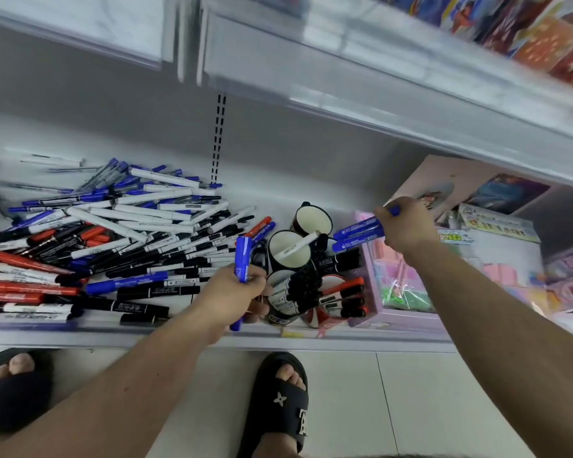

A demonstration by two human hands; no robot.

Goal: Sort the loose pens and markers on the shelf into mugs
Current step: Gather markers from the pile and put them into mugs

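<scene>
White shelf (186, 335) carries a loose pile of pens and markers (113, 233) on its left. Left hand (227, 294) grips blue markers (244, 259) beside the mugs (290, 251); right hand (407, 224) grips a blue bundle (358, 234) above them.

Loose marker pile (113, 233) on shelf (278, 338), left; mugs (290, 249) clustered right of pile, markers inside; boxes (407, 292) right of mugs; upper shelf (377, 81) overhead.
</scene>
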